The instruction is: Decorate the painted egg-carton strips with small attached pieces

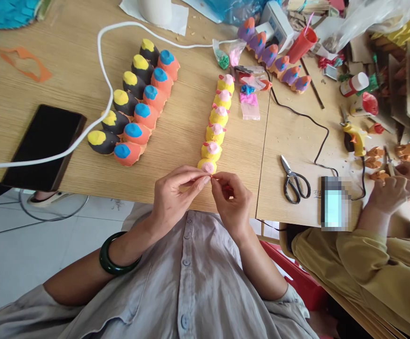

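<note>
pinching with thumb and forefinger, the left hand (pixel 171 195) and the right hand (pixel 233 200) meet tip to tip just beside the near end of a row of yellow cups with pink tops (pixel 214 134), on the near part of the wooden table (pixel 180 108). both grips are narrow, and between them there seems to be a small reddish bit (pixel 211 176), too small to make out in shape; more red shows under the curled fingers of the right hand, though i cannot tell whether it is the same piece. red tabs stick out at the sides of the farther cups, while none shows on the nearest one, and whether the fingertips touch that cup is unclear. for work this fine, i would press lightly, let one hand steady the bit while the other shapes it, and rest the wrists near the table edge so the tips do not tremble. holding the knuckles clear of the nearest pink top seems wise, since a careless brush could dent it or nudge the whole row. the small packets (pixel 250 110) lie beyond the right hand, close to the row, and the black-handled scissors (pixel 294 183) sit farther right, their blades pointing away from the person.
</note>
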The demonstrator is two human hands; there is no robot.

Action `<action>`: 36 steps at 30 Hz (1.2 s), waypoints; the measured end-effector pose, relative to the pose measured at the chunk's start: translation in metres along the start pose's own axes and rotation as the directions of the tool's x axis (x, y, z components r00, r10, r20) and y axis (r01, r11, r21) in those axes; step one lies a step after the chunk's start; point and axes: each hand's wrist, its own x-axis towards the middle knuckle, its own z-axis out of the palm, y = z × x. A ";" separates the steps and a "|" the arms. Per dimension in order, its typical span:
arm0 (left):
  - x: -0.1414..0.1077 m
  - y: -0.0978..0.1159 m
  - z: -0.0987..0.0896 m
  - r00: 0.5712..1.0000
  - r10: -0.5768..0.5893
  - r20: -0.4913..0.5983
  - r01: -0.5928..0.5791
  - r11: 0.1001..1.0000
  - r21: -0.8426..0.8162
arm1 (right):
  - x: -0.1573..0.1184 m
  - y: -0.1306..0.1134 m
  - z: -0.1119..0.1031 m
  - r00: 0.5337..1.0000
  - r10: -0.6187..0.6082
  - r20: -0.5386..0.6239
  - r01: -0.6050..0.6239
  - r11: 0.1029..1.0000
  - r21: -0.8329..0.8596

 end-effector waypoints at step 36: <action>-0.001 0.000 -0.002 0.978 -0.203 -0.051 0.199 0.977 -0.073 | 0.007 -0.005 -0.001 0.902 0.362 0.234 -0.429 0.802 0.416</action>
